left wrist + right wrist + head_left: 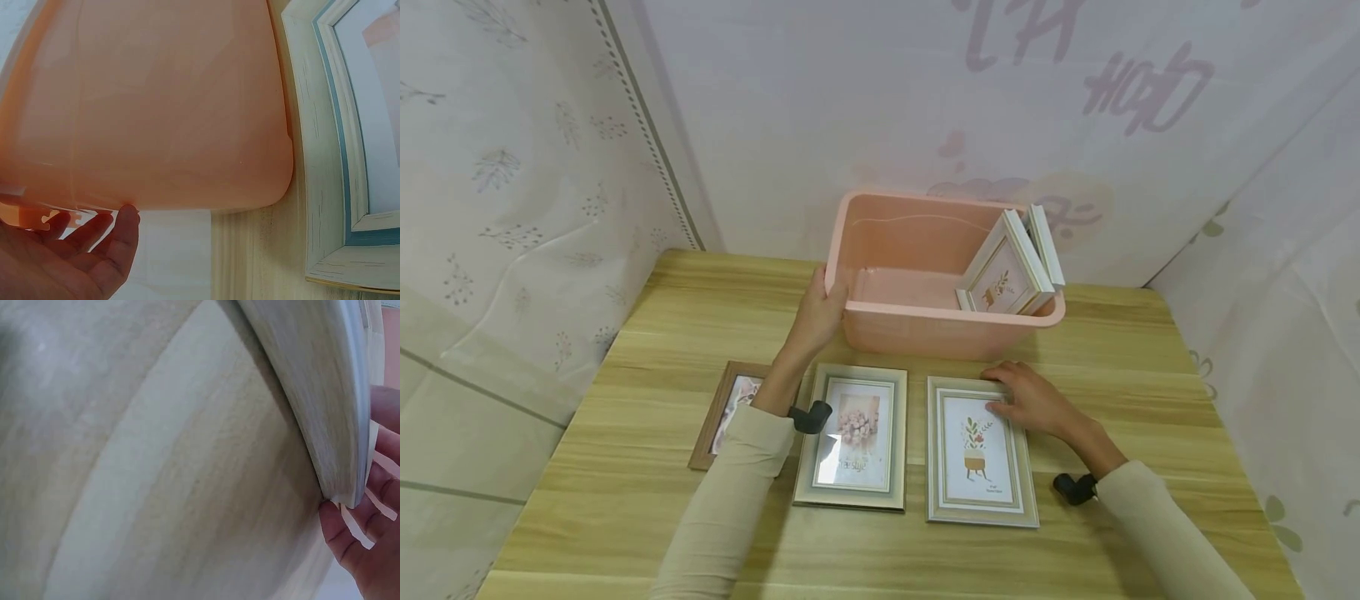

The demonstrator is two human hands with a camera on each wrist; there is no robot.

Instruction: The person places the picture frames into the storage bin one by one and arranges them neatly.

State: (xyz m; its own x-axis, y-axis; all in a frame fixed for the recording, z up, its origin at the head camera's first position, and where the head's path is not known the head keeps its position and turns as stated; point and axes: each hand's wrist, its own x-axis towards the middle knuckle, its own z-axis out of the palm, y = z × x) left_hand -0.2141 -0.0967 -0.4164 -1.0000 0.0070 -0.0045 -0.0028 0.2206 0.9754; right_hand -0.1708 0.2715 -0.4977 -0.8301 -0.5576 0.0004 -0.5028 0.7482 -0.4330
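Note:
At the left end of the pink plastic bin (pixel 925 329), my left hand (pixel 820 312) grips the rim. Its fingers (pixel 127 234) show against the bin's side in the left wrist view. My right hand (pixel 1030 398) holds the top right corner of a cream picture frame (pixel 1028 492) with a potted plant print. In the right wrist view, the fingers (pixel 340 534) curl about the corner of that frame (pixel 312 381). Inside the bin, two white picture frames (pixel 1017 260) lean at the right end.
A pale picture frame (pixel 887 450) with a flower print lies in the middle of the wooden table (pixel 647 367). Left of it is a brown picture frame (pixel 730 400), partly covered by my left forearm. Printed cloth (pixel 820 100) hangs behind the table.

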